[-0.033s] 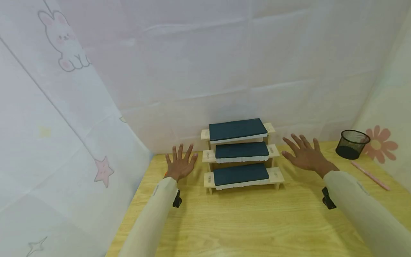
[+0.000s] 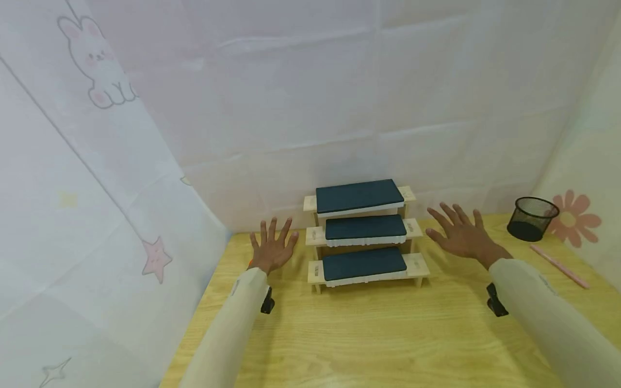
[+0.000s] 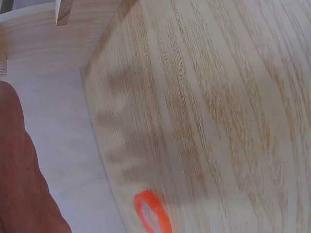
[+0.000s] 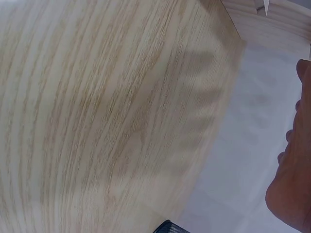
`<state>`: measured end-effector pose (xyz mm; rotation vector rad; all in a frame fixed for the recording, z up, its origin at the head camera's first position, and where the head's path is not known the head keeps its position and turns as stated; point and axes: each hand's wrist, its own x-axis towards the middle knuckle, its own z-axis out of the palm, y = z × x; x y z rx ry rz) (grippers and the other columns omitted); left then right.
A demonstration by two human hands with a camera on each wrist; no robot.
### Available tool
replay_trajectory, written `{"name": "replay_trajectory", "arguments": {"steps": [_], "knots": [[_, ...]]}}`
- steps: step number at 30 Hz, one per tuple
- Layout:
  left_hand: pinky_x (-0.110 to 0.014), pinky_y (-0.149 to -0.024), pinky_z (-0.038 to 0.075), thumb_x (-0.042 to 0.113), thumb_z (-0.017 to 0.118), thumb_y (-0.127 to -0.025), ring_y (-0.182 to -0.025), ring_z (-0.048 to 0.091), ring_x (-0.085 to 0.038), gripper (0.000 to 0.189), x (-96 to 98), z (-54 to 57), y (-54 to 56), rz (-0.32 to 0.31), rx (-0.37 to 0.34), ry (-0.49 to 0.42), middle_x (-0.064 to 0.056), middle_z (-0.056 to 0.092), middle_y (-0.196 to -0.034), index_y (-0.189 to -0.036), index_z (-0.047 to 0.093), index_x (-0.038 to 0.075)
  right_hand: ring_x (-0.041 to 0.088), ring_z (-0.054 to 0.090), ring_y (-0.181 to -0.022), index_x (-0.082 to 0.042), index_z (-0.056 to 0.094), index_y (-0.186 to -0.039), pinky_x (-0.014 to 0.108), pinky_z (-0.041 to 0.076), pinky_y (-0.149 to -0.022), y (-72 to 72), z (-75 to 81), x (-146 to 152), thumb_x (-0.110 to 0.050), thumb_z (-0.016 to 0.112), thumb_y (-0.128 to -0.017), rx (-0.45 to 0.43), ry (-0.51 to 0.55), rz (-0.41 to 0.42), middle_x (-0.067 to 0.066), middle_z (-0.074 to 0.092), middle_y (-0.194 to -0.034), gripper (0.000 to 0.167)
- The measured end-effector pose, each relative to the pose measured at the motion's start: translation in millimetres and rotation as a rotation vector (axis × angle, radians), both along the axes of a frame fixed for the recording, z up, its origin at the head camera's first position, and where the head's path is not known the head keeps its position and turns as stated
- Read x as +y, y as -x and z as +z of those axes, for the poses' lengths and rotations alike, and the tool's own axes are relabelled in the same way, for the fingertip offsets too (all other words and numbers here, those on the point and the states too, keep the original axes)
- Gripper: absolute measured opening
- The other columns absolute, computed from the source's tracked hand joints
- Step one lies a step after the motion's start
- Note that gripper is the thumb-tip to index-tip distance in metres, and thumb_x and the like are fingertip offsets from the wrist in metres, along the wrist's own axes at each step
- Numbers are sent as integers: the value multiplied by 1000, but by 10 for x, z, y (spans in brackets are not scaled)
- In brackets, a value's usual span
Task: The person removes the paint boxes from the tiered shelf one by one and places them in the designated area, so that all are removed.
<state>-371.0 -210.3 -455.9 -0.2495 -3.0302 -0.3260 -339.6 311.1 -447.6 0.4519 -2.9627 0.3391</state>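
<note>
My left hand (image 2: pixel 274 252) hovers over the table with fingers spread, holding nothing, left of a small three-step wooden rack (image 2: pixel 314 235). To the right of that rack, my right hand (image 2: pixel 463 237) is likewise spread and holds nothing. Each step bears a flat oblong thing with a dark blue top and a white lower edge: one on the top step (image 2: pixel 359 196), one on the middle step (image 2: pixel 365 227), one on the lowest step (image 2: pixel 364 263). An orange ring, like a tape roll (image 3: pixel 162 213), lies under the left hand, mostly hidden by it in the head view.
A black mesh pen holder (image 2: pixel 532 218) stands at the back right of the wooden table (image 2: pixel 368 339). In front of it lies a thin pink stick-like thing (image 2: pixel 559 265). Printed cloth walls (image 2: pixel 310 108) enclose the back and sides.
</note>
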Motion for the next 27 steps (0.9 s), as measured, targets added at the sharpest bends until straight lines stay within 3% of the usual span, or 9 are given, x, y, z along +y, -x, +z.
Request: {"name": "replay_trajectory", "arguments": {"steps": [4, 9, 12, 17, 23, 27], "knots": [[-74, -109, -7, 64, 18, -104, -149, -11, -46, 68, -9, -85, 86, -26, 19, -49, -15, -2, -167, -163, 9, 32, 51, 12, -146, -17, 22, -161, 77, -7, -106, -17, 22, 24, -56, 41, -104, 44, 1, 3, 24, 17, -162, 71], [-73, -110, -6, 64, 16, -104, -150, -6, -46, 66, -2, -224, 179, -59, 46, -100, -17, 3, -167, -163, 9, 33, 53, 29, -136, -6, 36, -152, 76, 8, -106, -81, 98, 20, -41, 49, -106, 121, -36, -6, 29, 31, -152, 60], [-73, -110, -4, 60, 14, -106, -150, -3, -46, 65, 56, -233, 187, -72, 53, -123, -17, 5, -166, -163, 10, 30, 55, 35, -131, -1, 41, -148, 74, 14, -105, -107, 123, 31, -33, 53, -105, 133, -37, -25, 30, 37, -147, 54], [-73, -110, -1, 56, 16, -108, -150, 1, -46, 63, 182, -125, 159, -93, 62, -260, -19, 7, -165, -163, 10, 28, 54, 41, -127, 1, 45, -144, 72, 22, -104, -106, 138, 85, -27, 56, -103, 169, -15, -36, 31, 43, -142, 51], [-74, -110, 5, 58, 23, -107, -145, 16, -50, 64, 289, 2, 147, -131, 90, -497, -23, 17, -160, -163, 14, 27, 53, 46, -120, 0, 42, -147, 72, 30, -99, -57, 121, 87, -27, 55, -104, 169, 71, -26, 32, 43, -140, 52], [-74, -109, 12, 58, 27, -107, -145, 17, -49, 65, 324, 64, 191, -160, 86, -658, -22, 18, -160, -163, 12, 29, 51, 52, -113, 0, 40, -148, 70, 38, -92, -34, 117, 46, -27, 55, -104, 191, 112, 0, 33, 43, -139, 54]]}}
